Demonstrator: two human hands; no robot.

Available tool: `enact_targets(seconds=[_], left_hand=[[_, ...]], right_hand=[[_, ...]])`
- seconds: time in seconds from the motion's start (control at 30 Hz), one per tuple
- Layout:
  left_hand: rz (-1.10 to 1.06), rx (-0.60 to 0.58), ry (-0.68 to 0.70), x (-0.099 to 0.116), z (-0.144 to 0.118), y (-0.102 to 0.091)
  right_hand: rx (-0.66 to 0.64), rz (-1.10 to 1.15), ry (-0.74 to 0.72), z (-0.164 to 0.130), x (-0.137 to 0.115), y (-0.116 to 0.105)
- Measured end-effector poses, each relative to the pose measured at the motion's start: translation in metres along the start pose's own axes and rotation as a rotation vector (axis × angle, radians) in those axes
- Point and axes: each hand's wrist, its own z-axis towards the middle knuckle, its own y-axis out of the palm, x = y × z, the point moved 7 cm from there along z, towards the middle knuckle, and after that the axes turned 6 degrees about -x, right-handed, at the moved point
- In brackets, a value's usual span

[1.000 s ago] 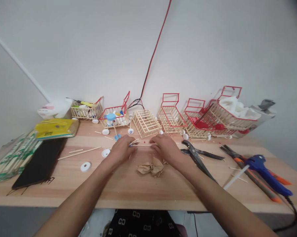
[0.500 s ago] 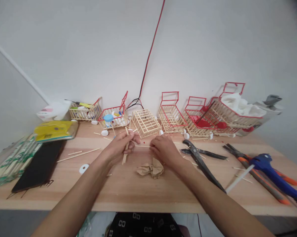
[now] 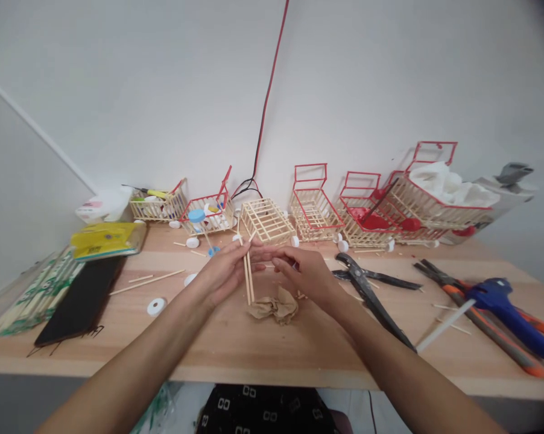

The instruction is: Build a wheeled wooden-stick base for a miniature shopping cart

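My left hand (image 3: 224, 272) holds a small bundle of thin wooden sticks (image 3: 248, 278), standing nearly upright above the wooden table (image 3: 263, 343). My right hand (image 3: 306, 272) is just to the right of them, its fingertips meeting the left hand's fingers at the sticks. A crumpled brown paper scrap (image 3: 274, 307) lies on the table right below both hands. Behind the hands stands a bare stick basket (image 3: 267, 220).
Along the wall stand several stick carts with red frames (image 3: 315, 208). Black pliers (image 3: 366, 289) lie right of my hands, a blue glue gun (image 3: 509, 307) and orange-handled tool farther right. At left are a black phone (image 3: 79, 301), yellow packet (image 3: 107, 238), stick packs, white caps (image 3: 157, 306).
My left hand has gathered the sticks off the table and lifted them from flat to nearly upright. My right hand has come off the table to meet it.
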Motion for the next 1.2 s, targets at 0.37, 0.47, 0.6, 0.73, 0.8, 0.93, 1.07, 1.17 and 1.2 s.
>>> enact_targets(seconds=[0.37,0.47,0.6,0.73,0.8,0.93,1.07,1.17,1.2], left_hand=[[0.268,-0.112,0.201,0.003,0.005,0.03],[0.289,-0.162,0.209,-0.001,0.006,0.037],[0.275,-0.164,0.206,-0.004,0.007,0.037],[0.33,-0.088,0.19,-0.004,0.007,0.026],[0.436,0.014,0.219,0.001,0.001,0.015],[0.599,0.211,0.249,0.011,-0.018,-0.012],[0.643,0.231,0.128,-0.002,-0.031,-0.027],[0.431,0.136,0.005,-0.021,-0.03,-0.028],[0.327,0.084,-0.041,-0.028,-0.029,-0.025]], right_hand=[[-0.278,0.602,0.108,-0.002,-0.001,0.031],[-0.285,0.645,0.181,-0.003,0.002,0.034],[-0.284,0.66,0.177,-0.003,0.0,0.033],[-0.293,0.641,0.221,-0.005,0.003,0.034],[-0.308,0.645,0.275,-0.007,0.007,0.035],[-0.391,0.792,0.337,-0.012,0.011,0.043],[-0.507,0.915,0.371,-0.016,0.011,0.058],[-0.577,0.945,0.349,-0.018,0.005,0.066],[-0.591,0.955,0.345,-0.018,0.004,0.068]])
